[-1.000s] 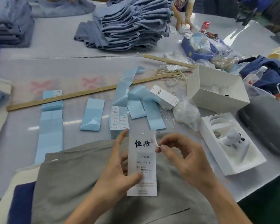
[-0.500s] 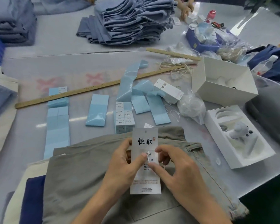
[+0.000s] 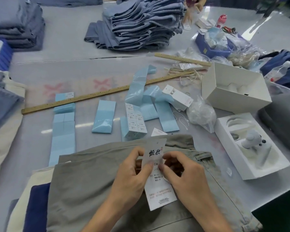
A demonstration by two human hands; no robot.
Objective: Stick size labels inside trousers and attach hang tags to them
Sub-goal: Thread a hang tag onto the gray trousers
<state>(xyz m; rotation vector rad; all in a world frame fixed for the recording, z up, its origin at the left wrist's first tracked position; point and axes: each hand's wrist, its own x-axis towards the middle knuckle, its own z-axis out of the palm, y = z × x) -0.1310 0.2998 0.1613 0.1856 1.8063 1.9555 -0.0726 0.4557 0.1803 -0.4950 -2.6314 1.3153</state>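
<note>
A white hang tag (image 3: pixel 159 190) with black characters lies over grey-green trousers (image 3: pixel 90 178) at the near table edge. My left hand (image 3: pixel 132 178) pinches the tag's left side between thumb and fingers. On the tag's right side my right hand (image 3: pixel 184 174) pinches it near the middle, thumb tip close to my left thumb. Blocks of size labels (image 3: pixel 135 121) printed 1103# sit just beyond the waistband, among pale blue backing strips (image 3: pixel 63 131). More hang tags (image 3: pixel 177 97) lie further back.
A long wooden ruler (image 3: pixel 99 96) crosses the table. An open white box (image 3: pixel 234 87) and a white tray (image 3: pixel 251 146) stand right, a plastic bag (image 3: pixel 201 114) beside them. Folded blue trousers (image 3: pixel 141 22) are stacked behind. Another person's hands (image 3: pixel 191 12) work far back.
The tag has come lower onto the trousers and tilted. My right hand dropped from the tag's top hole to its middle; both thumbs now meet there.
</note>
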